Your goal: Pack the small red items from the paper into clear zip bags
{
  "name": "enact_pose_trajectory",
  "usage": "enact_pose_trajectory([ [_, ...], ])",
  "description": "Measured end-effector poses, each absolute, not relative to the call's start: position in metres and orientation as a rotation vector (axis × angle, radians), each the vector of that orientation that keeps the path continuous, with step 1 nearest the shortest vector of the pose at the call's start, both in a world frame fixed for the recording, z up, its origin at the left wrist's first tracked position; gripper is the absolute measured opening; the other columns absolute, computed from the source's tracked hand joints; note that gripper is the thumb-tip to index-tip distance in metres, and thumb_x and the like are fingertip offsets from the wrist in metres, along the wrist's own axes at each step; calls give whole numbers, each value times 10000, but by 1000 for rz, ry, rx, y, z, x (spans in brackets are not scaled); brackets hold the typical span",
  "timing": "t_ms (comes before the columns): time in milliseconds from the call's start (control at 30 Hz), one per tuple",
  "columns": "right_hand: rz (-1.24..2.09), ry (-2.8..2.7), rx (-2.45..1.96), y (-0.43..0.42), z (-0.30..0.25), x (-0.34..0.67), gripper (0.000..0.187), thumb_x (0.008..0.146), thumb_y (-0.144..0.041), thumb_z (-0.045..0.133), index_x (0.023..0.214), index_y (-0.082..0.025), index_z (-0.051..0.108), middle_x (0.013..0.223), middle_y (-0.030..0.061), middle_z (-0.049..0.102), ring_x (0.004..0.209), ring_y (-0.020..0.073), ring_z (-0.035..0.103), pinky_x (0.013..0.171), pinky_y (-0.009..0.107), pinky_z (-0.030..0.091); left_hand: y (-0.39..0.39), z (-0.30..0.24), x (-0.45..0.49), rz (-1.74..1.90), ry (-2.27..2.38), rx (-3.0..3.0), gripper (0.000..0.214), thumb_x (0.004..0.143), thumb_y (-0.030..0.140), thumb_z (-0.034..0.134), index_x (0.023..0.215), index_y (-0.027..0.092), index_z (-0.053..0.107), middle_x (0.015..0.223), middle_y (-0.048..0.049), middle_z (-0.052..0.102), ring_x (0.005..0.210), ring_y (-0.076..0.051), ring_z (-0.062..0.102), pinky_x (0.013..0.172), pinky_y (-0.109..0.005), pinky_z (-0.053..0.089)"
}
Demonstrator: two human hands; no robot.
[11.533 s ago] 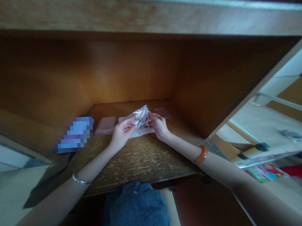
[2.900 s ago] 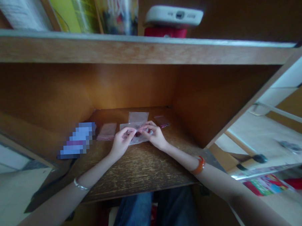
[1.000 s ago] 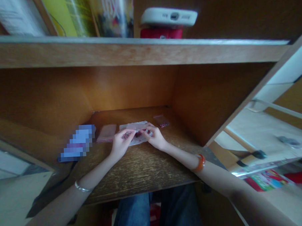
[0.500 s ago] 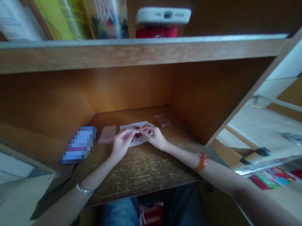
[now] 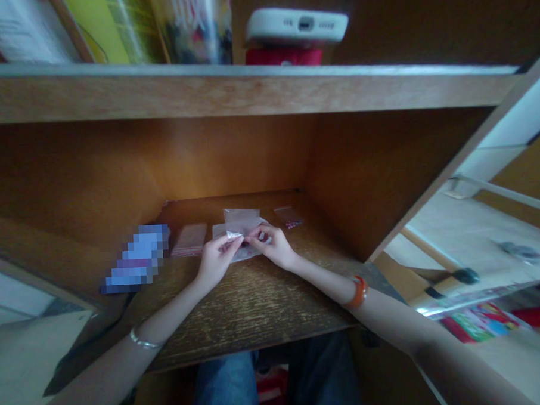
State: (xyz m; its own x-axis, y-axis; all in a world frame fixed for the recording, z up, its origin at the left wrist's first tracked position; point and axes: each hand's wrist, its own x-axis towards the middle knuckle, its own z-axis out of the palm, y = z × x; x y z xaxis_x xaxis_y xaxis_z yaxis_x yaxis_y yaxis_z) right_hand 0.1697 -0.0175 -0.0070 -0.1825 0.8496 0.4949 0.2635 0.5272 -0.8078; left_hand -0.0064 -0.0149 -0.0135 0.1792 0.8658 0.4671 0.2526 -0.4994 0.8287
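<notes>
My left hand (image 5: 216, 258) and my right hand (image 5: 272, 244) meet over the desk, their fingertips pinching the lower edge of a clear plastic bag (image 5: 241, 221) that stands upright between them. Under my hands lies a white printed sheet (image 5: 240, 254) with pinkish contents, partly hidden by my fingers. A small zip bag with pink bits (image 5: 289, 217) lies just beyond my right hand. Left of my left hand sits a pink stack of flat packets (image 5: 190, 239), and farther left a pixelated blue object (image 5: 138, 259).
The wooden desk top (image 5: 252, 305) is boxed in by orange-brown side panels and a back panel. Above runs a shelf board (image 5: 247, 90) carrying books (image 5: 110, 30) and a white-cased phone (image 5: 296, 27) on a red object. My jeans-covered knees (image 5: 224, 386) show below the desk edge.
The clear plastic bag, lying nearly flat between my hands half a second ago, now stands upright above my fingers. My hands stay in almost the same place.
</notes>
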Motion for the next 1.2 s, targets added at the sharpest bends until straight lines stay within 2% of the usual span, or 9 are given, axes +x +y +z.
enact_pose_trajectory([
  [233, 682, -1837, -919, -21, -9, 170, 140, 874, -236, 518, 769, -165, 578, 736, 8, 590, 703, 125, 545, 681, 256, 436, -15, -14, -6, 1312, 1054, 1923, 241, 805, 364, 620, 839, 157, 739, 842, -63, 739, 748, -197, 675, 666, -275, 534],
  [533, 626, -1965, -872, -20, -13, 173, 174, 887, -221, 460, 778, -158, 580, 745, 8, 586, 712, 126, 533, 703, 259, 428, -16, -14, -6, 1294, 1005, 1988, 234, 834, 343, 596, 823, 148, 725, 848, -65, 734, 758, -187, 664, 693, -274, 517],
  [667, 606, -2005, -889, -21, -12, 172, 199, 913, -272, 454, 822, -161, 591, 781, 18, 601, 731, 130, 531, 717, 268, 429, -15, -13, -6, 1273, 991, 1999, 256, 850, 353, 574, 816, 145, 720, 837, -58, 731, 754, -184, 659, 696, -268, 510],
  [800, 616, -1999, -878, -23, -12, 170, 230, 925, -314, 454, 806, -168, 587, 753, 6, 593, 706, 122, 518, 697, 257, 422, -16, -11, -7, 1232, 1002, 2004, 303, 864, 375, 545, 771, 141, 713, 792, -53, 728, 717, -185, 653, 671, -267, 509],
  [1067, 601, -2018, -896, -24, -13, 169, 260, 921, -303, 438, 739, -162, 557, 663, -13, 511, 604, 103, 448, 595, 231, 374, -15, -18, -6, 1261, 1015, 2018, 310, 868, 380, 538, 876, 133, 725, 905, -78, 740, 807, -213, 682, 744, -292, 529],
  [1200, 585, -2016, -916, -24, -13, 169, 302, 927, -318, 441, 697, -161, 558, 638, -17, 511, 584, 95, 436, 584, 227, 361, -16, -15, -9, 1234, 1058, 2120, 328, 891, 393, 508, 868, 150, 728, 881, -68, 740, 767, -191, 679, 724, -270, 524],
])
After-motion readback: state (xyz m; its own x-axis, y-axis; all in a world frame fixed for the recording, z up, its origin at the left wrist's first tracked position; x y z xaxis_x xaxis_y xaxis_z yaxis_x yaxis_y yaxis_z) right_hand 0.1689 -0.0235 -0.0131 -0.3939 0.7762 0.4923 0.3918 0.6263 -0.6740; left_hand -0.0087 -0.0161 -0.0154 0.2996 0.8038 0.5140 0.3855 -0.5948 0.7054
